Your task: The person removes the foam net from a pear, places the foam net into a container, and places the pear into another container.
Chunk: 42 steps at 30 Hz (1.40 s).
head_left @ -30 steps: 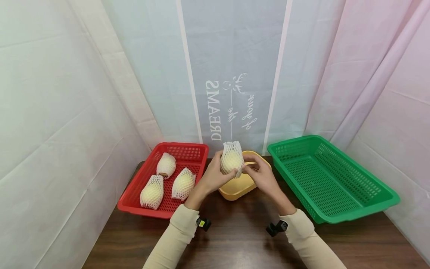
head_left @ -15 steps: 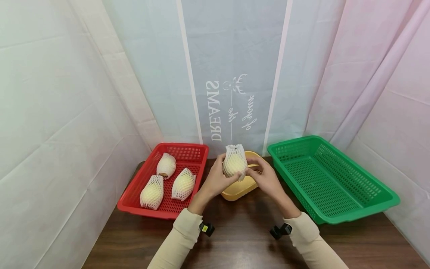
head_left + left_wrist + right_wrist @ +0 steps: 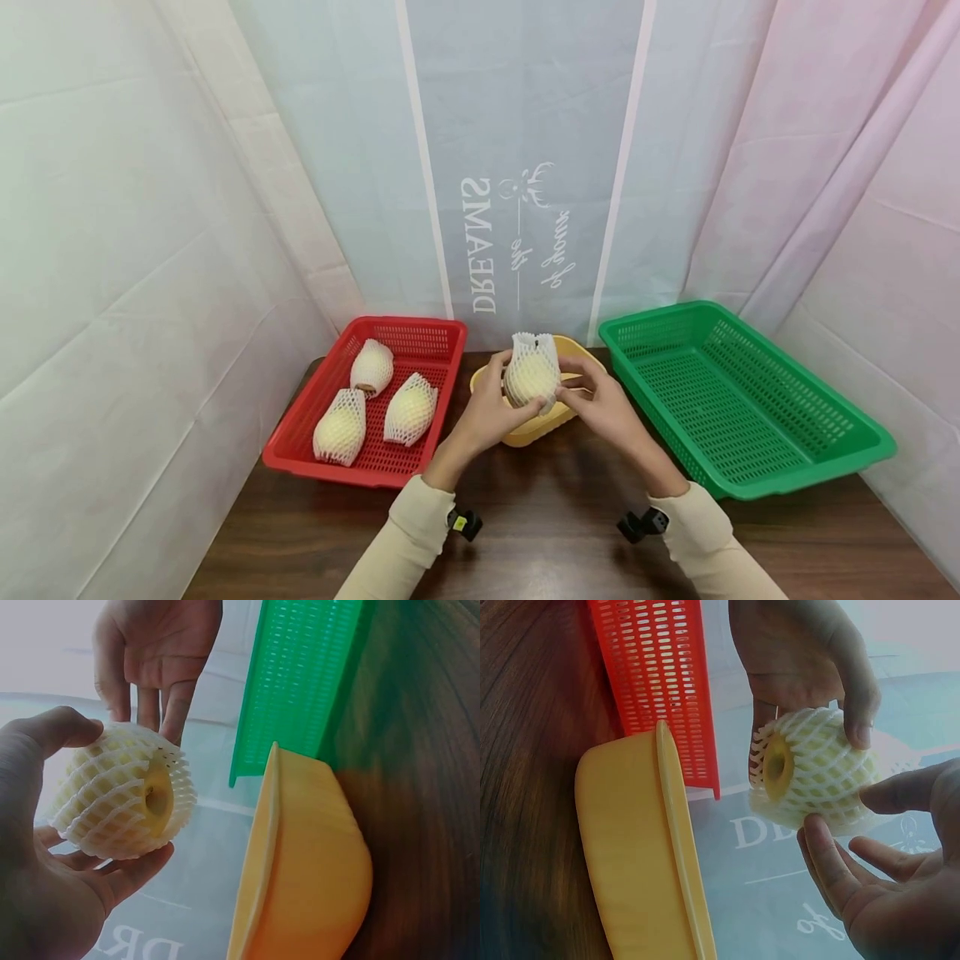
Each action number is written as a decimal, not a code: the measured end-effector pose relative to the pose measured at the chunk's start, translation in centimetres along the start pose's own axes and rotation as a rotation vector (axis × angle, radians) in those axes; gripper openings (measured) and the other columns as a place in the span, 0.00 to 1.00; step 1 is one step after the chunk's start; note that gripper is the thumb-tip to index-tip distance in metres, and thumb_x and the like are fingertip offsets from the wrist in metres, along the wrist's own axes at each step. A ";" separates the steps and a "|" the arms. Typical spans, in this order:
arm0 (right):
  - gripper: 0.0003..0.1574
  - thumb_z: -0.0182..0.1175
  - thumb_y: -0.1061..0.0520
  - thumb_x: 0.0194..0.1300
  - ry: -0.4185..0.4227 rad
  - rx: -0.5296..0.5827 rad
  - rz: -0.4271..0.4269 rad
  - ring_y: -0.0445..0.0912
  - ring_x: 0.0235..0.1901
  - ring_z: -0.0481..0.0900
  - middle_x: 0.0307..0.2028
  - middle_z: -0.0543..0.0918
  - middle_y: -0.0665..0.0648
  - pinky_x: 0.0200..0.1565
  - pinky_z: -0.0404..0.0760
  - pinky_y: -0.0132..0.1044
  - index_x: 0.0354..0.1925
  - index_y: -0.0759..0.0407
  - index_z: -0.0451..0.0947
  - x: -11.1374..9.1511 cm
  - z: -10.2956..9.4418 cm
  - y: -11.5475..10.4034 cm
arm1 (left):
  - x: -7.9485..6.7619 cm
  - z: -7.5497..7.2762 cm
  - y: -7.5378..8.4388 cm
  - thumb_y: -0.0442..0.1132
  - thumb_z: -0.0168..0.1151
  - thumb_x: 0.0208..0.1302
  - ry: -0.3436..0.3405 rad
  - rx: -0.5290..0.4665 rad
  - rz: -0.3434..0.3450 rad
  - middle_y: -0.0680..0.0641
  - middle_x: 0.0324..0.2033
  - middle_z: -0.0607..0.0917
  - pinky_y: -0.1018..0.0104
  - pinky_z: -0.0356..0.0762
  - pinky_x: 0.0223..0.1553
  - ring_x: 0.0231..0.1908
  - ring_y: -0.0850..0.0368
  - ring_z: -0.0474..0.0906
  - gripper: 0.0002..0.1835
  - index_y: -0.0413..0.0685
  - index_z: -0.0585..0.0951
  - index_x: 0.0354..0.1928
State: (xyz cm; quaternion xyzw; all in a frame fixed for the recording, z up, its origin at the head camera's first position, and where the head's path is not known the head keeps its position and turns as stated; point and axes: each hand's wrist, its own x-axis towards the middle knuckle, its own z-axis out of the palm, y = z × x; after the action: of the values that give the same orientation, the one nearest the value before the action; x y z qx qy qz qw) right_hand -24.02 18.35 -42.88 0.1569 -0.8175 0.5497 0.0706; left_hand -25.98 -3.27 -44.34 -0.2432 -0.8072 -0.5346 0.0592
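A pale yellow pear [image 3: 534,377] in a white foam net is held up between both hands, above a yellow basin [image 3: 528,433]. My left hand [image 3: 486,414] grips its left side, thumb in front and fingers curled behind. At the lower right of the net, my right hand [image 3: 606,408] pinches with thumb and fingertips. The left wrist view shows the hollow end of the pear [image 3: 154,796] bare at the net's opening. A short dark stem shows at the top in the head view. The basin's inside is partly hidden by the hands.
A red basket [image 3: 330,473] on the left holds three netted pears [image 3: 410,410]. To the right stands a green basket [image 3: 750,417] with slotted walls. Both flank the basin on a dark wooden table [image 3: 547,533], with a printed curtain [image 3: 525,100] behind.
Both hands have shifted slightly right and toward the person, carrying the netted pear along. The stem has come into view at its top. The baskets and their pears stay put.
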 end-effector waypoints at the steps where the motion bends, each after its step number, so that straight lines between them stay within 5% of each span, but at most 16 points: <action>1: 0.30 0.64 0.65 0.75 -0.007 -0.016 -0.001 0.64 0.59 0.84 0.69 0.77 0.71 0.57 0.86 0.43 0.71 0.68 0.71 -0.1 -0.1 0.0 | -0.1 0.1 0.0 0.44 0.78 0.62 -0.001 -0.006 -0.001 0.41 0.63 0.78 0.59 0.83 0.57 0.58 0.53 0.79 0.46 0.47 0.62 0.76; 5: 0.31 0.64 0.64 0.75 -0.028 -0.063 -0.003 0.63 0.58 0.84 0.68 0.77 0.71 0.58 0.86 0.51 0.72 0.67 0.70 -0.6 -0.3 0.1 | -0.7 0.3 0.2 0.43 0.79 0.61 -0.010 -0.030 -0.004 0.42 0.65 0.77 0.56 0.82 0.60 0.60 0.51 0.78 0.48 0.48 0.61 0.78; 17: 0.28 0.66 0.67 0.70 -0.105 -0.106 -0.078 0.57 0.50 0.88 0.60 0.83 0.68 0.49 0.88 0.37 0.66 0.65 0.75 -1.9 -0.7 0.7 | -2.3 1.0 -0.4 0.43 0.80 0.60 -0.021 -0.044 0.013 0.45 0.67 0.77 0.54 0.80 0.61 0.62 0.50 0.78 0.44 0.47 0.66 0.74; 24: 0.27 0.70 0.64 0.69 -0.137 -0.168 -0.116 0.54 0.48 0.88 0.59 0.84 0.63 0.48 0.88 0.42 0.64 0.59 0.77 -2.6 -1.0 0.7 | -3.3 1.2 -0.7 0.44 0.80 0.60 -0.026 -0.050 0.022 0.44 0.67 0.76 0.52 0.81 0.62 0.63 0.48 0.78 0.43 0.48 0.67 0.73; 35: 0.33 0.72 0.63 0.67 -0.259 -0.082 -0.139 0.44 0.43 0.87 0.48 0.85 0.62 0.45 0.89 0.36 0.67 0.61 0.74 -3.5 -1.4 1.7 | -5.2 1.5 -1.5 0.42 0.82 0.57 -0.061 -0.091 0.007 0.46 0.66 0.78 0.62 0.82 0.59 0.62 0.52 0.78 0.45 0.49 0.68 0.74; 42: 0.31 0.74 0.63 0.66 -0.346 -0.046 -0.121 0.42 0.43 0.87 0.48 0.83 0.61 0.46 0.90 0.41 0.64 0.60 0.74 -3.8 -1.4 2.1 | -5.9 1.5 -1.9 0.42 0.84 0.54 -0.093 -0.062 0.027 0.50 0.63 0.80 0.62 0.81 0.62 0.61 0.57 0.77 0.43 0.51 0.72 0.72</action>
State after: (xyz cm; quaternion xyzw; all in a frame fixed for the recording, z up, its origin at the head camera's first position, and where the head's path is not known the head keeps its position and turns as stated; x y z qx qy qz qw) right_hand -21.28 21.06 -45.26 0.2965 -0.8189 0.4902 -0.0344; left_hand -21.40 -4.48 -48.67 -0.2805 -0.7888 -0.5465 0.0211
